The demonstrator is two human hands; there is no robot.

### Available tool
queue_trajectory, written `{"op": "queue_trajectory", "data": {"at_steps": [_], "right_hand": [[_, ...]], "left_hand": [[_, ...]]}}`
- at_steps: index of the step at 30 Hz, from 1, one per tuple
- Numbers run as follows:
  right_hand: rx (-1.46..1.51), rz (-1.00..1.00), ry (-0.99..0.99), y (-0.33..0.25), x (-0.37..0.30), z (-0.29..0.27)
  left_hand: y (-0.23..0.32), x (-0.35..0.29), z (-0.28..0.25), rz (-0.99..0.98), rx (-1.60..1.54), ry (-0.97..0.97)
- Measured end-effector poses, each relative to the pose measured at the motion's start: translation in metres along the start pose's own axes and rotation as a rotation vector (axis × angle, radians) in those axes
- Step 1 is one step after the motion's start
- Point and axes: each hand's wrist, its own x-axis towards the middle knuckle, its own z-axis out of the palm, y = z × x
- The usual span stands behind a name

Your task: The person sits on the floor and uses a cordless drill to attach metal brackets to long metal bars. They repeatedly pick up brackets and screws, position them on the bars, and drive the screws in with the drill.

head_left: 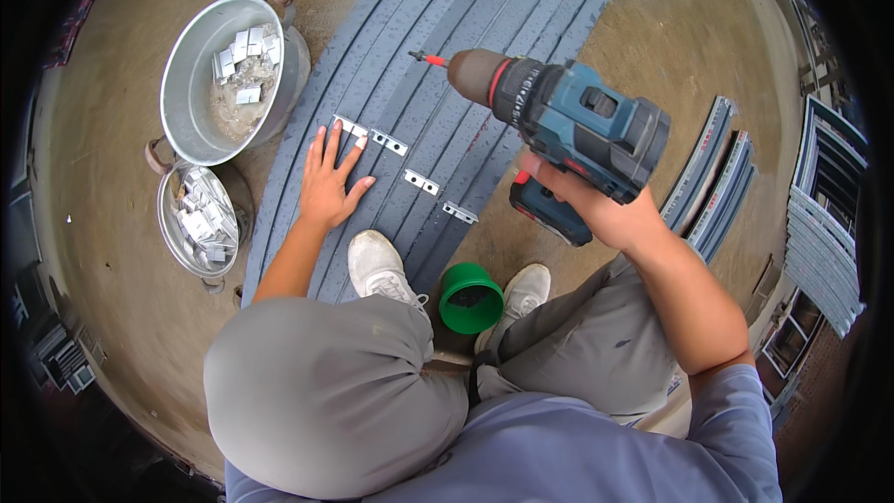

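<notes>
My right hand grips the handle of a blue and black cordless drill, held up above the grey metal profiles. A driver bit with a red sleeve points left from its chuck. With fingers spread, my left hand rests on the profiles, its fingertips at a small silver metal bracket. To the right of that hand lie further brackets: one close by, another lower down, and a third near the profiles' right edge. Each of these shows dark holes.
At left stand a large metal pot with silver pieces inside and a smaller metal pot full of them. A green tub with dark contents sits between my shoes. Stacked profiles lie at right, with a larger stack beyond.
</notes>
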Motion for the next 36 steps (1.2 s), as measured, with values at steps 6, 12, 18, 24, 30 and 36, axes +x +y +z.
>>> {"op": "queue_trajectory", "data": {"at_steps": [6,12,18,24,30,36], "right_hand": [[0.104,0.111,-0.024,0.001,0.001,0.006],[0.145,0.150,-0.049,0.000,0.002,0.009],[-0.076,-0.036,-0.030,0.001,0.002,0.011],[-0.046,-0.036,-0.078,0.004,0.003,0.013],[-0.057,-0.067,-0.084,0.008,0.008,0.018],[-0.238,0.134,-0.214,0.017,0.050,0.044]], "left_hand": [[0.001,0.000,0.001,0.012,-0.013,0.036],[0.000,0.000,0.004,0.000,-0.004,0.013],[0.001,-0.001,0.005,-0.001,-0.003,0.016],[0.001,0.000,0.005,0.005,-0.001,0.034],[0.002,0.001,0.004,0.014,-0.015,0.060],[0.004,0.002,-0.006,0.019,0.022,0.029]]}}
